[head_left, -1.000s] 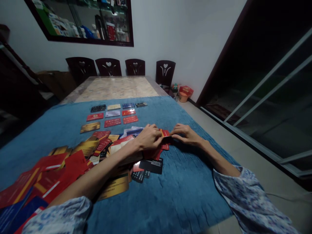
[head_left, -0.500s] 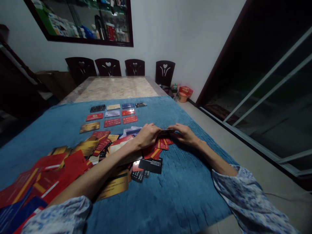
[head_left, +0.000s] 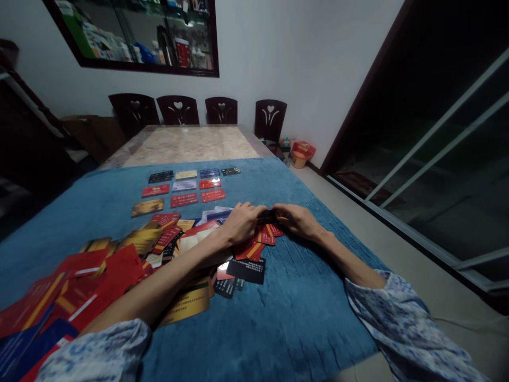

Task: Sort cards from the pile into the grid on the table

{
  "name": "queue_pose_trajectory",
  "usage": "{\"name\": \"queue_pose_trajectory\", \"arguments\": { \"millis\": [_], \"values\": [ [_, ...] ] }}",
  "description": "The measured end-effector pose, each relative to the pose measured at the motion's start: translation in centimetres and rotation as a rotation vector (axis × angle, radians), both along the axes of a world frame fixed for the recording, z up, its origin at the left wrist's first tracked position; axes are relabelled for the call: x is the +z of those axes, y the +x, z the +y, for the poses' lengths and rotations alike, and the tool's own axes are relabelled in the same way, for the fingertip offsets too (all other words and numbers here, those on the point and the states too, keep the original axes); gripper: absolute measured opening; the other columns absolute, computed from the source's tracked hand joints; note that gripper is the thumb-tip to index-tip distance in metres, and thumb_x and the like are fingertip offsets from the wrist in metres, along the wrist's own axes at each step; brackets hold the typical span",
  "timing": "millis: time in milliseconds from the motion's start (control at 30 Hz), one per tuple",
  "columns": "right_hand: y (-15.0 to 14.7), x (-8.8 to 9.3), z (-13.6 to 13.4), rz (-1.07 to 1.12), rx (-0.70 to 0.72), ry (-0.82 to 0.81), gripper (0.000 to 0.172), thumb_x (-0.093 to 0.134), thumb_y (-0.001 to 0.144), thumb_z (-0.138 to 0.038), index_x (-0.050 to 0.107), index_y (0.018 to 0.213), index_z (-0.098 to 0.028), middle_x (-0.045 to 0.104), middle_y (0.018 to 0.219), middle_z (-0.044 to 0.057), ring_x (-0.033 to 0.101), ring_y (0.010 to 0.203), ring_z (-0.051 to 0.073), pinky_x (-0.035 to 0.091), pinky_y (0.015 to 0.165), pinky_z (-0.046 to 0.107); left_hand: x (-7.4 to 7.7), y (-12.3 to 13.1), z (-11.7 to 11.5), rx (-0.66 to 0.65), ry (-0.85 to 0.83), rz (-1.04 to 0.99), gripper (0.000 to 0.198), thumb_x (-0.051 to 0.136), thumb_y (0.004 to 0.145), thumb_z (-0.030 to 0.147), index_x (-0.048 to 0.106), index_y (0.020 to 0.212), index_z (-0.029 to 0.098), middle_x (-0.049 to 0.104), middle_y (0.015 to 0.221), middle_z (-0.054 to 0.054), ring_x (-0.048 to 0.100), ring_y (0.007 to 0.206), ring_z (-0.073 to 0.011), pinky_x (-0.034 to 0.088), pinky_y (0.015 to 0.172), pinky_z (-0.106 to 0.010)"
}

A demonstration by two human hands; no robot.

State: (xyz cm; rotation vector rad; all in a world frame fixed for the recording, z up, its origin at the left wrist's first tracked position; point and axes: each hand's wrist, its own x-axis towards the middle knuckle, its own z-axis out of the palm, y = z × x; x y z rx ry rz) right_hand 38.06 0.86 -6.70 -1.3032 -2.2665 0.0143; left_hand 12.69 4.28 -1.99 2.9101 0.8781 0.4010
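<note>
My left hand (head_left: 242, 221) and my right hand (head_left: 299, 219) meet over the blue cloth (head_left: 278, 313), both pinching one dark card (head_left: 268, 215) held between their fingertips. Just below the hands lie a few red cards (head_left: 265, 236) fanned on the cloth. A loose heap of red, gold and black cards (head_left: 131, 254) spreads to the left under my left forearm. Further away, several cards (head_left: 183, 185) lie in neat rows.
The cloth covers the near half of a long marble-topped table (head_left: 186, 143). Several dark chairs (head_left: 222, 110) stand at its far end below a wall cabinet (head_left: 139, 32). A glass sliding door (head_left: 449, 159) is on the right, with floor beside the table.
The card between my hands has been lifted off the red cards and turned edge-on; both hands shifted slightly away from me. The red cards underneath now lie exposed.
</note>
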Motion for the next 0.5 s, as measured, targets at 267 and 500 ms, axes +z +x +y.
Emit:
{"name": "queue_pose_trajectory", "arguments": {
  "millis": [267,500],
  "values": [
    [-0.15,-0.17,0.03,-0.024,-0.013,-0.005,0.043,0.058,0.096,-0.021,0.059,0.14,-0.023,0.076,0.114,0.012,0.073,0.098,0.027,0.058,0.088,0.042,-0.04,0.13,-0.58,0.041,-0.017,0.055,0.046,0.05,0.086,0.01,0.051,0.131,0.017,0.072,0.116,-0.013,0.063,0.106,-0.0299,0.042,0.091,-0.045],
    [-0.46,0.08,-0.18,0.027,0.039,-0.002,0.047,0.057,0.093,-0.018,0.056,0.14,-0.021,0.074,0.124,0.013,0.072,0.109,0.027,0.058,0.092,0.042,-0.07,0.33,-0.85,0.069,-0.024,0.07,0.046,0.047,0.085,0.009,0.05,0.131,0.016,0.071,0.115,-0.015,0.064,0.104,-0.0312,0.042,0.092,-0.047]
  ]
}}
